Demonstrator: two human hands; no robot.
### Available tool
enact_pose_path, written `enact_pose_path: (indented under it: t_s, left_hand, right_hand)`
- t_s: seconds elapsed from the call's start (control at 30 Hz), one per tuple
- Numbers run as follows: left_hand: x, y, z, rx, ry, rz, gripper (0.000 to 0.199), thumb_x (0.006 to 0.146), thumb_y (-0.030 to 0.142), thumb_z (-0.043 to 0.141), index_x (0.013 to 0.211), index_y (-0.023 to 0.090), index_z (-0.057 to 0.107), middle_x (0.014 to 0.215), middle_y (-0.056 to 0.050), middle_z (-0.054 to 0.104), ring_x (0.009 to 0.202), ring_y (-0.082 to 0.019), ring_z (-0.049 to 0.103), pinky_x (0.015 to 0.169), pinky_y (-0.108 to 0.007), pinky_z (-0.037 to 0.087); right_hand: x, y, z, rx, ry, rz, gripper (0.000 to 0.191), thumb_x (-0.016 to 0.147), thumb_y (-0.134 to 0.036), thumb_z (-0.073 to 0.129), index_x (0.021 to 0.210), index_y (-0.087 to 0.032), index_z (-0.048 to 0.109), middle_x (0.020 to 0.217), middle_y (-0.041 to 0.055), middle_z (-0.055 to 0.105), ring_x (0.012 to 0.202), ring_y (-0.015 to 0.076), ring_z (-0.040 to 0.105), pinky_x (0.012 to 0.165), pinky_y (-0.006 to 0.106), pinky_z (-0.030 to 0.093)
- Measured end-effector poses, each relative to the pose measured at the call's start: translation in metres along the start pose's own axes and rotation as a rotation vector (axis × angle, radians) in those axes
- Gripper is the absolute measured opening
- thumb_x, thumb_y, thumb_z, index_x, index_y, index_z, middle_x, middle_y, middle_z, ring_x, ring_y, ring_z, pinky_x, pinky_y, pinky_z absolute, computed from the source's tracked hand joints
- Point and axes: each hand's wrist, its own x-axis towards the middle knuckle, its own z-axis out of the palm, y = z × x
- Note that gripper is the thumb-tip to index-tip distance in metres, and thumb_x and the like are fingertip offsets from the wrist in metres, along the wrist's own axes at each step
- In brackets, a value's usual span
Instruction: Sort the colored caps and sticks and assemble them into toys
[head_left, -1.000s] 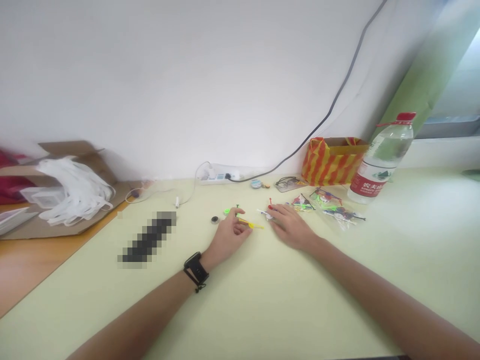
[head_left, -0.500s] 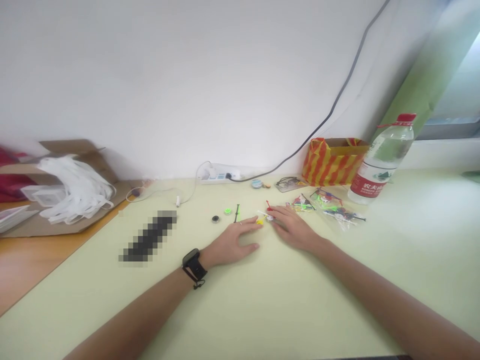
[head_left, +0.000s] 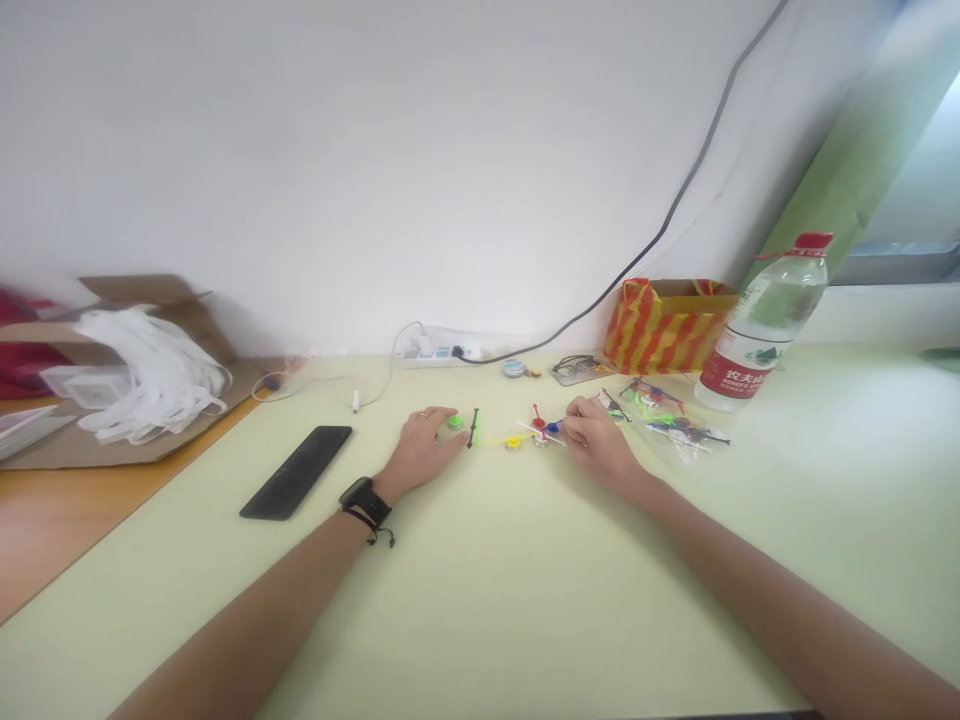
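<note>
1. Fingers of the left hand (head_left: 420, 450), spread wide, have moved left by the green disc (head_left: 455, 422) — the yellow piece (head_left: 513, 443) lies uncovered to its right.
2. Right hand (head_left: 600, 445): fingers have curled narrow beside the blue piece (head_left: 553, 427); grip cannot be told.
3. Bagged pieces (head_left: 681, 432) hem its far right side; a black phone (head_left: 296, 473) lies left.
</note>
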Motion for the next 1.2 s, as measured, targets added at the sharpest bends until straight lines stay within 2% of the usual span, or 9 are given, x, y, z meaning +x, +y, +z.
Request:
enact_pose_path:
  t_s: [0.17, 0.37, 0.5, 0.6, 0.7, 0.8, 0.93, 1.03, 1.2]
  left_hand:
    - [-0.002, -0.001, 0.005, -0.005, -0.027, 0.053, 0.047, 0.095, 0.048, 0.059, 0.134, 0.021, 0.063, 0.137, -0.011, 0.063, 0.135, -0.033, 0.046, 0.111, -0.045, 0.039]
    - [0.0, -0.007, 0.005, -0.026, -0.004, 0.068, 0.044, 0.098, 0.03, 0.048, 0.139, 0.021, 0.06, 0.127, -0.012, 0.069, 0.12, -0.03, 0.06, 0.106, -0.044, 0.045]
    - [0.002, -0.011, 0.004, -0.134, 0.025, 0.058, 0.046, 0.094, 0.019, 0.047, 0.137, 0.021, 0.06, 0.124, -0.012, 0.072, 0.111, -0.027, 0.068, 0.103, -0.042, 0.049]
    - [0.001, -0.01, 0.005, -0.18, 0.048, 0.04, 0.04, 0.094, 0.022, 0.05, 0.131, 0.021, 0.064, 0.123, -0.012, 0.072, 0.106, -0.027, 0.069, 0.099, -0.042, 0.051]
    - [0.0, -0.006, 0.005, -0.08, 0.051, 0.044, 0.037, 0.093, 0.031, 0.057, 0.127, 0.021, 0.066, 0.126, -0.012, 0.071, 0.114, -0.031, 0.065, 0.102, -0.044, 0.048]
    - [-0.002, 0.0, 0.004, 0.037, 0.04, 0.059, 0.037, 0.093, 0.035, 0.058, 0.127, 0.022, 0.066, 0.127, -0.012, 0.07, 0.119, -0.033, 0.06, 0.105, -0.046, 0.045]
    - [-0.007, 0.008, -0.004, 0.227, 0.077, -0.027, 0.036, 0.094, 0.042, 0.058, 0.121, 0.019, 0.064, 0.115, -0.017, 0.069, 0.108, -0.037, 0.061, 0.093, -0.049, 0.047]
    - [-0.01, 0.012, -0.01, 0.3, 0.03, -0.082, 0.028, 0.096, 0.037, 0.054, 0.114, 0.018, 0.061, 0.107, -0.017, 0.068, 0.096, -0.036, 0.063, 0.084, -0.047, 0.048]
    - [-0.01, 0.017, -0.01, 0.184, 0.025, 0.134, 0.028, 0.102, 0.021, 0.037, 0.117, 0.02, 0.06, 0.106, -0.012, 0.066, 0.098, -0.03, 0.061, 0.089, -0.043, 0.046]
  right_hand:
    - [-0.001, 0.002, -0.005, -0.02, -0.041, -0.008, 0.031, 0.087, -0.006, 0.049, 0.061, -0.022, 0.044, 0.093, 0.0049, 0.064, 0.087, 0.0232, 0.053, 0.081, 0.04, 0.043]
    - [-0.002, 0.004, -0.003, -0.041, -0.078, -0.01, 0.03, 0.089, -0.007, 0.048, 0.064, -0.022, 0.054, 0.103, 0.0056, 0.069, 0.095, 0.025, 0.056, 0.085, 0.042, 0.044]
    - [-0.003, 0.0, -0.003, -0.007, -0.077, 0.027, 0.036, 0.1, -0.028, 0.053, 0.065, -0.023, 0.062, 0.107, 0.0066, 0.069, 0.096, 0.0257, 0.058, 0.089, 0.044, 0.046]
    - [-0.001, -0.001, -0.005, 0.014, -0.02, 0.056, 0.043, 0.104, -0.039, 0.049, 0.069, -0.025, 0.07, 0.106, 0.0072, 0.071, 0.099, 0.0273, 0.06, 0.095, 0.048, 0.046]
    - [0.0, 0.001, -0.007, 0.015, 0.073, 0.081, 0.05, 0.103, -0.029, 0.044, 0.056, -0.024, 0.061, 0.1, 0.0089, 0.073, 0.096, 0.0285, 0.061, 0.093, 0.05, 0.047]
    - [0.001, 0.004, -0.01, 0.022, 0.139, 0.097, 0.046, 0.095, -0.019, 0.046, 0.05, -0.024, 0.053, 0.091, 0.0088, 0.074, 0.092, 0.0287, 0.062, 0.086, 0.047, 0.049]
    - [0.001, 0.001, -0.017, 0.047, 0.233, 0.094, 0.04, 0.088, -0.014, 0.048, 0.05, -0.024, 0.052, 0.083, 0.0069, 0.073, 0.082, 0.0265, 0.064, 0.083, 0.046, 0.049]
    - [0.0, -0.007, -0.022, 0.134, 0.34, 0.119, 0.036, 0.086, -0.013, 0.047, 0.053, -0.024, 0.054, 0.078, 0.0062, 0.072, 0.078, 0.0252, 0.065, 0.084, 0.045, 0.049]
    - [0.0, -0.018, -0.022, 0.259, 0.282, 0.106, 0.048, 0.095, -0.021, 0.045, 0.046, -0.024, 0.046, 0.074, 0.007, 0.068, 0.074, 0.0232, 0.065, 0.073, 0.04, 0.05]
